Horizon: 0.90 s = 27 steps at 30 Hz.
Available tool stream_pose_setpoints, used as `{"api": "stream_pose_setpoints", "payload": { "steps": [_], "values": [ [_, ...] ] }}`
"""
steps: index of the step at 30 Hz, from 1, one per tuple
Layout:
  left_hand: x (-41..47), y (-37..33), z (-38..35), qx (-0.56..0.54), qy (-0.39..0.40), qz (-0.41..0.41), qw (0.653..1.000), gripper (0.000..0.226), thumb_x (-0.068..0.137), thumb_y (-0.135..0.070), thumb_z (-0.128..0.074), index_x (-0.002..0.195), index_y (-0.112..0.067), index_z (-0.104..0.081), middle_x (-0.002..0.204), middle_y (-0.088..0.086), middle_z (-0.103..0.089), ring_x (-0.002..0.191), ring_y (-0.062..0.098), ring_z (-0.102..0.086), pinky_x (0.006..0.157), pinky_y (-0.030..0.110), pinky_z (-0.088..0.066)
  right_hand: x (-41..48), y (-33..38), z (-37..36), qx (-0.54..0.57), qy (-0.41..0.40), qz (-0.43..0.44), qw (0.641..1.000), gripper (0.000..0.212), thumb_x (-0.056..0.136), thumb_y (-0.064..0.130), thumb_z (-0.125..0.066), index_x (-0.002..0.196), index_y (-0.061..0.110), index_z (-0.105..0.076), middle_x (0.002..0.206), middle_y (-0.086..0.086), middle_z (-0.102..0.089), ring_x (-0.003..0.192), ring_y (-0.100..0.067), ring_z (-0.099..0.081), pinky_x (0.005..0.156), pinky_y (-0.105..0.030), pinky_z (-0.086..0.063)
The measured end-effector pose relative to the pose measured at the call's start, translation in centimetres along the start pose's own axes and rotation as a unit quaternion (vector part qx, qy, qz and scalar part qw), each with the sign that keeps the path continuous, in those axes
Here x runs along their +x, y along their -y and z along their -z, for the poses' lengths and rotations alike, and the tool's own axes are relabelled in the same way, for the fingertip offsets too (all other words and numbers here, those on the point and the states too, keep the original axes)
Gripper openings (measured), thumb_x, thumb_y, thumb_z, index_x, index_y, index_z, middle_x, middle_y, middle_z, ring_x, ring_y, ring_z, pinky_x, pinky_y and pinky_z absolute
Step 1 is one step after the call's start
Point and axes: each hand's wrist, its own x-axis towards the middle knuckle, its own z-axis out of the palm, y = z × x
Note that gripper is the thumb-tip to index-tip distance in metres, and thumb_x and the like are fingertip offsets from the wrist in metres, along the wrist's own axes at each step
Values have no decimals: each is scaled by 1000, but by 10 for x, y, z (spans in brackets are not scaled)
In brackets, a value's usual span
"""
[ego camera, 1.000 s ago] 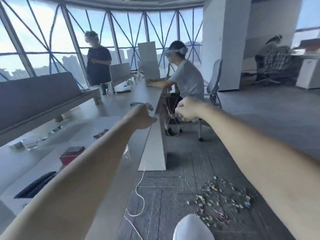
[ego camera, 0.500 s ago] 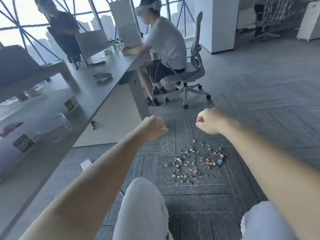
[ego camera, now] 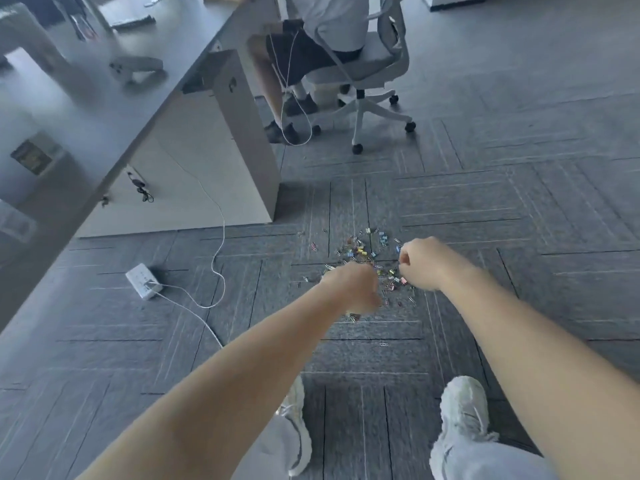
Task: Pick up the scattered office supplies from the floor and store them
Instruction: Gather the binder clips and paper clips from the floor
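Note:
A scatter of small coloured clips (ego camera: 363,252) lies on the grey carpet ahead of my feet. A single loose clip (ego camera: 383,344) lies nearer to me. My left hand (ego camera: 353,289) is a fist held over the near left side of the pile and covers part of it. My right hand (ego camera: 420,263) is also curled into a fist, over the pile's right edge. Neither fist shows anything held inside it. Whether the hands touch the floor I cannot tell.
A long desk (ego camera: 114,109) runs along the left, its white end panel (ego camera: 239,140) just beyond the pile. A white power strip (ego camera: 143,281) and cable (ego camera: 214,271) lie on the floor to the left. A seated person on a wheeled chair (ego camera: 363,71) is behind the pile. My shoes (ego camera: 464,407) stand below.
My view has tipped from the room down to the floor. Both fists have come down from chest height to just over the clip pile.

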Motion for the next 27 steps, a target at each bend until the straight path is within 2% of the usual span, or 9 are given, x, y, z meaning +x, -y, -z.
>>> {"api": "stream_pose_setpoints", "payload": {
  "steps": [5, 8, 10, 12, 15, 18, 21, 24, 27],
  "values": [
    [18, 33, -76, -45, -32, 11, 998, 21, 85, -29, -60, 99, -17, -71, 100, 2, -70, 90, 24, -66, 85, 43, -58, -5, -22, -81, 15, -40, -3, 999, 18, 92, 17, -52, 86, 9, -67, 86, -10, -65, 80, -30, -65, 68, -35, -55],
    [32, 59, -114, -53, -19, 39, 998, 22, 89, -27, -57, 100, -13, -70, 101, 3, -69, 91, 23, -65, 82, 38, -57, 2, -35, -127, 30, -2, -22, 999, 20, 94, 16, -50, 86, 8, -65, 85, -10, -65, 79, -30, -65, 73, -40, -57],
    [47, 79, -130, -48, -9, 46, 998, 25, 90, -24, -53, 107, -12, -68, 107, 3, -67, 101, 24, -64, 86, 38, -55, 22, -42, -148, 28, -1, -18, 999, 19, 95, 19, -50, 87, 10, -65, 86, -8, -67, 80, -29, -64, 77, -42, -57],
    [72, 98, -144, -56, -17, 61, 996, 30, 92, -28, -54, 116, -13, -65, 117, 5, -63, 107, 26, -63, 90, 39, -54, 53, -51, -168, 30, -11, -13, 999, 17, 96, 21, -51, 89, 13, -63, 84, -6, -66, 78, -25, -62, 74, -37, -55],
    [117, 127, -182, -88, -6, 94, 992, 36, 92, -28, -58, 126, -16, -61, 122, 7, -63, 105, 24, -63, 91, 41, -55, 106, -60, -207, 35, 5, -6, 999, 12, 97, 23, -54, 91, 16, -61, 82, -2, -63, 72, -20, -59, 66, -32, -49],
    [167, 154, -226, -94, 32, 116, 988, 43, 94, -28, -58, 135, -18, -53, 124, 5, -61, 107, 23, -61, 92, 37, -54, 165, -72, -256, 41, 27, -8, 999, 10, 97, 23, -54, 94, 16, -61, 86, -3, -64, 78, -23, -62, 71, -36, -54],
    [223, 179, -270, -114, 41, 130, 984, 45, 92, -24, -59, 136, -21, -50, 128, 3, -59, 108, 21, -60, 89, 35, -55, 221, -85, -303, 49, 26, -13, 998, 13, 97, 25, -56, 103, 15, -64, 91, -3, -67, 79, -22, -63, 74, -38, -55],
    [267, 195, -311, -127, 51, 146, 980, 49, 88, -22, -61, 135, -20, -48, 136, 7, -51, 116, 25, -57, 93, 41, -54, 261, -92, -344, 57, 20, -22, 998, 23, 97, 26, -58, 117, 18, -65, 99, -3, -68, 77, -20, -62, 69, -33, -54],
    [309, 205, -340, -154, 12, 166, 974, 59, 88, -18, -63, 143, -24, -41, 143, 9, -40, 122, 29, -48, 94, 45, -53, 304, -95, -378, 55, 25, -19, 998, 33, 98, 31, -57, 130, 27, -59, 109, -2, -63, 74, -21, -62, 67, -36, -55]
  ]
}}
